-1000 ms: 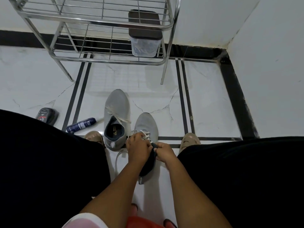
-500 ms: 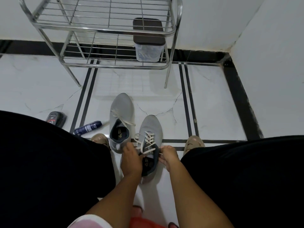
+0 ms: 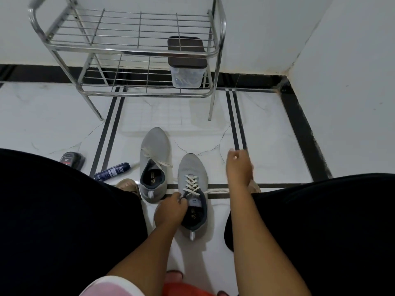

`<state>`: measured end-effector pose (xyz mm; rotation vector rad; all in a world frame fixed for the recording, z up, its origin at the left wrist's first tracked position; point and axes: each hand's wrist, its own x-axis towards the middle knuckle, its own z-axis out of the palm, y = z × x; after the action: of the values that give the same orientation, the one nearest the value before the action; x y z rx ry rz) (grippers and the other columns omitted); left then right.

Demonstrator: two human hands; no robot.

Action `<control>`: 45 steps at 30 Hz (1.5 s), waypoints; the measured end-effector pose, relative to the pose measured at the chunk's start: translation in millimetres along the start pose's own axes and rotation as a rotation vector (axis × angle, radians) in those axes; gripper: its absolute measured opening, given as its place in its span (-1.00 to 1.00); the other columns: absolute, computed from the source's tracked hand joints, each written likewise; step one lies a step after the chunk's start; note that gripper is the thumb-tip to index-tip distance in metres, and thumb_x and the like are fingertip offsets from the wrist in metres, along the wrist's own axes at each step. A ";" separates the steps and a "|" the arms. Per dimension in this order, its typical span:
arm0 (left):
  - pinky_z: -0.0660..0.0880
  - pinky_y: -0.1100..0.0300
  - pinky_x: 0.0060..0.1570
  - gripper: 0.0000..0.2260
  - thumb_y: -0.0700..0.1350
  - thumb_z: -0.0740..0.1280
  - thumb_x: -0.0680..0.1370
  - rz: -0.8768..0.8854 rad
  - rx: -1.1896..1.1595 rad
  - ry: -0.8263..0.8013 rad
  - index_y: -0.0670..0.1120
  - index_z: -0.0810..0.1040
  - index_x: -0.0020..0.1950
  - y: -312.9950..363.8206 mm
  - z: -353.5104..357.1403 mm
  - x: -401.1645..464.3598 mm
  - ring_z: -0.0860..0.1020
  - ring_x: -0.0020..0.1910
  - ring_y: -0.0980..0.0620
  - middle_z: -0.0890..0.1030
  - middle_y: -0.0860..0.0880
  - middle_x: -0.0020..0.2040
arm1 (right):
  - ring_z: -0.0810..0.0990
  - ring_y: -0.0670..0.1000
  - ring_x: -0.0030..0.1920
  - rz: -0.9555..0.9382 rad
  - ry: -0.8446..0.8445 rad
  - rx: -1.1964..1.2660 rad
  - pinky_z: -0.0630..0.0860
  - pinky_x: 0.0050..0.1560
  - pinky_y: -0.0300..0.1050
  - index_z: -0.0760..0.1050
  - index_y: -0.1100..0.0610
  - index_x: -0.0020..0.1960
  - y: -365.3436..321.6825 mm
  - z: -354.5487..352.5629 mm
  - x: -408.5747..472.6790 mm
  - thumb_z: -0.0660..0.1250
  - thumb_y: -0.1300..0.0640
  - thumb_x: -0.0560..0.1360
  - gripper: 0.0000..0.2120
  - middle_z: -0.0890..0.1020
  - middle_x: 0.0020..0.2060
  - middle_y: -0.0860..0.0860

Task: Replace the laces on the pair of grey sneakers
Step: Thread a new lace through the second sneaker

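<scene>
- The left hand (image 3: 171, 212) is being held at the near left side of the closer grey sneaker (image 3: 193, 189), its fingers curled in at the top eyelets, where the lace or the collar edge is being pinched; which of the two cannot be told.
- The shoe is probably being steadied this way so that it is not dragged sideways while the lace is drawn tight.
- The right hand (image 3: 239, 167) is being held out to the right of that sneaker, well apart from it, with the fingers curled; motion blur is hiding the fingertips.
- A cream lace (image 3: 215, 191) is being stretched from the top right eyelet towards that hand, so it is judged to be gripped and pulled, taking slack out of the crossings.
- The crossings are already being shown up the whole front of this sneaker, so the lacing appears nearly finished here.
- The other grey sneaker (image 3: 155, 163) is being left just beside it on the white floor (image 3: 267, 135), its lace lying loose at the toe end only.
- A spray can (image 3: 112, 171) and a small dark tin (image 3: 71, 160) are being kept to the left, and a wire rack (image 3: 132, 50) with a lidded tub (image 3: 187, 63) is standing beyond.
</scene>
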<state>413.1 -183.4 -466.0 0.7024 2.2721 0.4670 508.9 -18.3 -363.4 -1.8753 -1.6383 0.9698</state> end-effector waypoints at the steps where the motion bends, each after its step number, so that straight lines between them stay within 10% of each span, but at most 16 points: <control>1: 0.47 0.04 0.07 -0.73 0.01 0.10 0.57 0.002 -0.002 0.002 0.01 0.48 0.18 0.9 -0.2 -0.6 0.52 0.13 -0.18 0.58 -0.13 0.16 | 0.55 0.09 -0.07 -0.015 -0.187 -0.181 0.39 -0.23 -0.18 0.50 0.12 0.10 17.5 13.6 -5.5 0.12 0.07 0.61 -0.78 0.58 -0.06 0.04; 6: 0.48 0.06 -0.02 -0.81 0.01 0.13 0.59 -0.068 -0.168 0.001 -0.03 0.47 -0.09 -1.4 -0.4 8.4 0.54 0.00 -0.18 0.60 -0.15 0.00 | 0.56 0.17 0.05 0.101 -0.613 -0.416 0.47 0.03 -0.09 0.60 0.15 0.06 73.8 53.1 -32.5 0.16 0.12 0.57 -0.75 0.61 0.11 0.16; 15: 0.56 0.00 0.00 -0.80 -0.05 0.20 0.57 -0.260 -0.386 0.041 -0.03 0.37 -0.25 -11.1 5.3 24.3 0.62 -0.14 -0.17 0.61 -0.12 -0.16 | 0.56 0.15 0.17 0.251 -0.500 -0.325 0.48 0.05 -0.15 0.57 0.21 0.17 81.6 46.1 -32.0 0.18 0.16 0.57 -0.72 0.61 0.14 0.15; 26: 0.58 -0.06 -0.02 -0.82 -0.05 0.24 0.55 -0.247 -0.386 -0.007 0.00 0.40 -0.26 -9.9 5.1 26.5 0.63 -0.21 -0.15 0.61 -0.11 -0.21 | 0.46 0.11 -0.15 0.216 -0.512 -0.333 0.39 -0.13 -0.15 0.32 0.06 -0.38 78.9 54.7 -37.7 0.28 0.07 0.53 -0.68 0.51 -0.18 0.08; 30: 0.54 0.02 -0.04 -0.82 -0.01 0.22 0.56 -0.218 -0.289 -0.039 -0.03 0.41 -0.21 -2.0 -1.3 21.8 0.61 -0.07 -0.18 0.62 -0.19 -0.04 | 0.53 0.14 0.00 0.200 -0.519 -0.364 0.47 0.00 -0.08 0.47 0.04 -0.17 75.9 55.8 -41.0 0.25 0.03 0.55 -0.85 0.59 0.04 0.09; 34: 0.44 -0.02 0.12 -0.64 0.11 0.15 0.57 -0.178 0.069 0.076 -0.07 0.60 0.14 8.2 -17.4 16.1 0.45 0.21 -0.21 0.50 -0.17 0.20 | 0.49 0.22 0.21 0.227 -0.375 -0.271 0.44 0.05 -0.03 0.35 0.21 0.33 62.8 50.6 -41.4 0.19 -0.03 0.57 -0.57 0.44 0.28 0.17; 45: 0.50 -0.02 0.10 -0.56 0.11 0.14 0.61 0.111 -0.118 0.029 -0.22 0.62 -0.04 83.0 -95.8 7.3 0.57 -0.01 -0.17 0.63 -0.18 -0.09 | 0.55 -0.02 0.00 -0.009 -0.330 0.278 0.44 -0.02 -0.17 0.57 0.10 0.05 -16.8 11.9 -27.9 0.16 0.20 0.60 -0.80 0.65 -0.07 -0.04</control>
<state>369.3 -125.7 -361.8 0.7690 2.2191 0.6627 487.9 -43.8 -353.0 -1.5838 -1.5850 1.4836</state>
